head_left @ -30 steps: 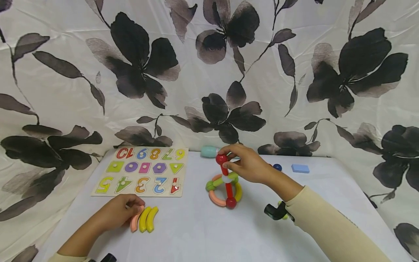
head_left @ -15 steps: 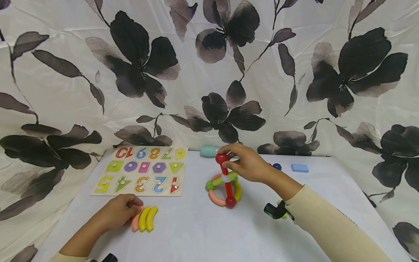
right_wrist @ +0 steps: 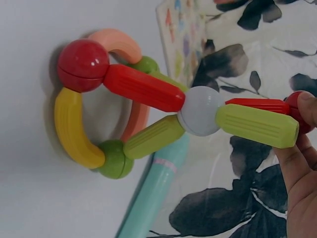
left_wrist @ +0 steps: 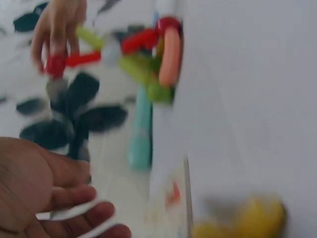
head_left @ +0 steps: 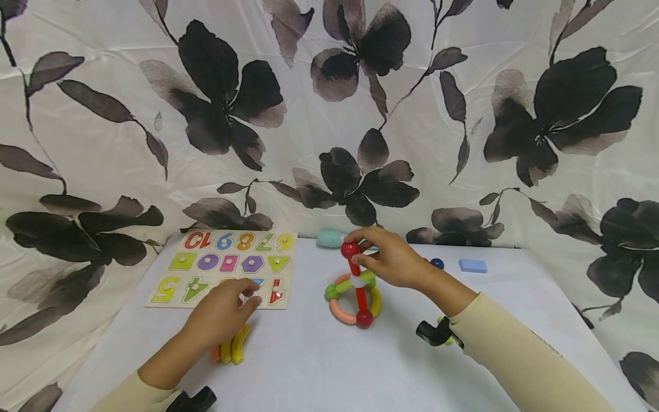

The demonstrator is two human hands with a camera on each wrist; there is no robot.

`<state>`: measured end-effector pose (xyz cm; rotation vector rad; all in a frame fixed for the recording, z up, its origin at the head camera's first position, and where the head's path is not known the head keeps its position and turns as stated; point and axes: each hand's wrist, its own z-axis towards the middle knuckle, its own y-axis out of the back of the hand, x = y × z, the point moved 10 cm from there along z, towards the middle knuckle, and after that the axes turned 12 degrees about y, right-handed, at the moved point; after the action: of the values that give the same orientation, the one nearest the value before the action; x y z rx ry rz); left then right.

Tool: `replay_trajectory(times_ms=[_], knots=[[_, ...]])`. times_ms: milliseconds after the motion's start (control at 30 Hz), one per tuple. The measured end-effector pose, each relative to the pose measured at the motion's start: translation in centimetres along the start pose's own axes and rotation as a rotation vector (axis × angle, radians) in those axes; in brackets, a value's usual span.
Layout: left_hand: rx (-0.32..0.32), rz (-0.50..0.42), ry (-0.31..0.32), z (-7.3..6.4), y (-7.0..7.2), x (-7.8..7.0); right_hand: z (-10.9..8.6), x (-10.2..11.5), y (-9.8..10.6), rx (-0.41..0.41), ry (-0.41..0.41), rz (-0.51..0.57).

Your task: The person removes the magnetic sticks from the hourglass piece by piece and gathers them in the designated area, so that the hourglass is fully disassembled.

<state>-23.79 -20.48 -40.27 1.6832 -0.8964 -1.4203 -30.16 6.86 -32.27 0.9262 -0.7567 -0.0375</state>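
Observation:
My right hand (head_left: 391,260) pinches the red ball (head_left: 350,250) at the top of a rod-and-ball toy structure. Below that ball, red and light-green rods meet at a white ball (right_wrist: 200,111). The base is a ring of curved yellow (right_wrist: 74,129) and salmon pieces, joined by red and green balls (right_wrist: 116,159). My left hand (head_left: 218,312) hovers in the air with fingers loosely bent and nothing seen between them; the left wrist view is blurred. Under it, two yellow curved sticks (head_left: 238,345) and a salmon one (head_left: 214,355) lie on the table, partly covered.
A number and shape puzzle board (head_left: 237,274) lies at the back left. Behind the structure is a turquoise bottle-like object (head_left: 328,238). At the back right are a blue ball (head_left: 437,264) and a light-blue block (head_left: 472,266). A floral cloth (head_left: 288,131) hangs behind the table.
My left hand has let go of the salmon curved stick and risen up and to the right, over the puzzle board's near edge. The right hand and the structure stay still.

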Motion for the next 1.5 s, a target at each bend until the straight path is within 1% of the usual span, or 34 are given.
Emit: replay_trajectory(times_ms=[100, 200, 300, 433, 533, 600, 733, 867, 933, 1067, 1267, 1367, 1500], knots=[[-0.008, -0.076, -0.101, -0.1, -0.9, -3.8, -0.1, -0.2, -0.1, 0.000, -0.009, 0.023], [0.000, -0.176, -0.174, 0.1, -2.2, -6.9, -0.2, -0.3, -0.1, -0.002, -0.017, 0.041], [0.013, -0.292, -0.206, 0.5, -3.6, -9.1, -0.2, -0.3, -0.2, -0.002, -0.010, 0.034], [0.019, -0.424, -0.217, 1.2, -5.4, -11.0, -0.2, -0.2, -0.2, -0.006, -0.003, 0.020], [0.024, -0.488, -0.230, 2.1, -6.4, -11.8, -0.2, -0.2, -0.2, -0.011, 0.002, 0.021], [0.033, -0.510, -0.238, 2.6, -6.9, -12.2, -0.2, -0.1, -0.2, -0.014, 0.010, 0.020], [0.060, -0.516, -0.238, 3.2, -7.9, -13.0, -0.1, 0.1, -0.2, -0.016, 0.025, 0.015], [0.093, -0.523, -0.228, 3.5, -8.9, -13.7, -0.2, 0.1, -0.1, -0.018, 0.028, 0.010], [0.098, -0.535, -0.234, 3.7, -9.2, -14.0, -0.2, 0.1, -0.1, -0.019, 0.030, 0.008], [0.099, -0.552, -0.247, 4.0, -9.5, -14.4, -0.2, 0.1, -0.2, -0.020, 0.039, 0.003], [0.092, -0.549, -0.250, 4.3, -9.8, -14.4, -0.2, 0.3, -0.4, -0.020, 0.051, 0.027], [0.097, -0.561, -0.259, 4.4, -9.7, -14.4, -0.1, 0.5, -0.5, -0.023, 0.052, 0.038], [0.118, -0.574, -0.272, 4.5, -9.7, -14.6, 0.0, 0.9, -0.5, -0.042, 0.068, 0.020]])
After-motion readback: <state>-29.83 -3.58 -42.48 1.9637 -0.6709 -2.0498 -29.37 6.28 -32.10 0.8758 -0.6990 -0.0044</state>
